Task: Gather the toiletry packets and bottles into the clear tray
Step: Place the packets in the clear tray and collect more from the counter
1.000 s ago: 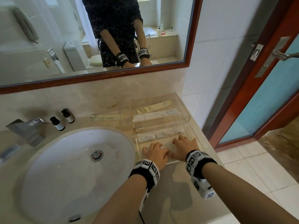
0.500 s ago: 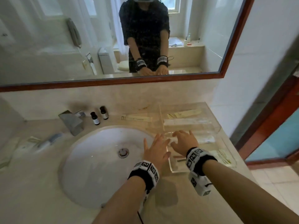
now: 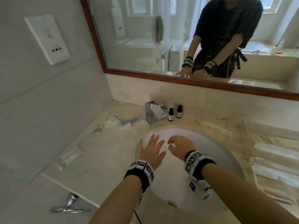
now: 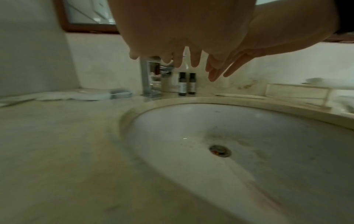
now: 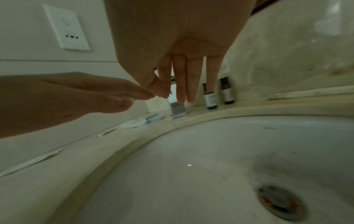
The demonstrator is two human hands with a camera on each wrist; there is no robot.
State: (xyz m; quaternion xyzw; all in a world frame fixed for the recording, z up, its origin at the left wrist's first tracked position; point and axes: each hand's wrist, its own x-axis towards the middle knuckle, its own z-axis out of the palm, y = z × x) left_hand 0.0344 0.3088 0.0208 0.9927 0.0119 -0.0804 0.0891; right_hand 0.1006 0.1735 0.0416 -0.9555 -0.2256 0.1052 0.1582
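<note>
Both my hands hover empty over the sink. The left hand (image 3: 151,147) is flat with spread fingers (image 4: 180,60). Beside it, the right hand (image 3: 174,143) hangs relaxed, its fingers (image 5: 182,91) pointing toward the tap. Two small dark bottles (image 3: 171,114) (image 4: 182,84) (image 5: 209,97) stand just right of the tap. A long packet (image 3: 212,126) lies behind the basin. The clear tray (image 3: 247,126) (image 4: 298,92) at the far right holds several white packets. More packets (image 3: 113,121) and a tube (image 3: 131,122) lie left of the tap, and another packet (image 3: 68,156) lies nearer on the left.
The white sink basin (image 3: 210,167) fills the middle of the beige counter. A chrome tap (image 3: 153,112) stands behind it. A wood-framed mirror (image 3: 161,38) covers the back wall, a socket plate (image 3: 48,39) sits on the left wall, and a chrome fitting (image 3: 69,206) hangs below the counter edge.
Both hands have left the clear tray and moved left over the sink basin. The left hand's fingers have spread. My view has swung left, so the tray now sits at the right edge.
</note>
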